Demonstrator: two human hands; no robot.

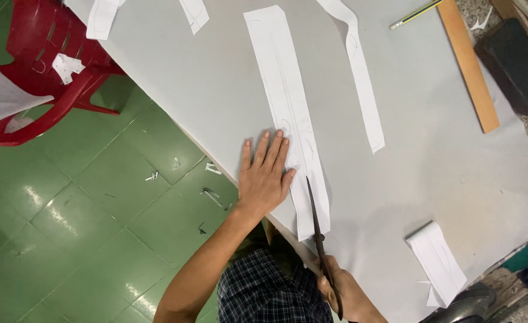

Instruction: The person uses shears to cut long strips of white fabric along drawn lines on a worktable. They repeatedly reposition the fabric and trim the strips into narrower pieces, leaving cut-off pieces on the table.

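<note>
My left hand (pixel 265 173) lies flat, fingers spread, on the left edge of a long white paper strip (pixel 288 107) that rests on a large grey sheet (pixel 419 155). Faint pencil lines run along the strip. My right hand (pixel 341 293) grips the handles of dark scissors (pixel 316 221) at the table's near edge. Their long blades point up along the strip's lower part, close beside my left thumb. Whether the blades are apart is hard to tell.
A second narrow paper strip (pixel 362 78) lies to the right. A wooden ruler (pixel 468 63) and a pencil (pixel 415 13) sit at the far right, a small folded paper (pixel 437 260) near the front. A red plastic chair (pixel 42 66) stands on the green tiled floor (pixel 84 227), with paper scraps scattered.
</note>
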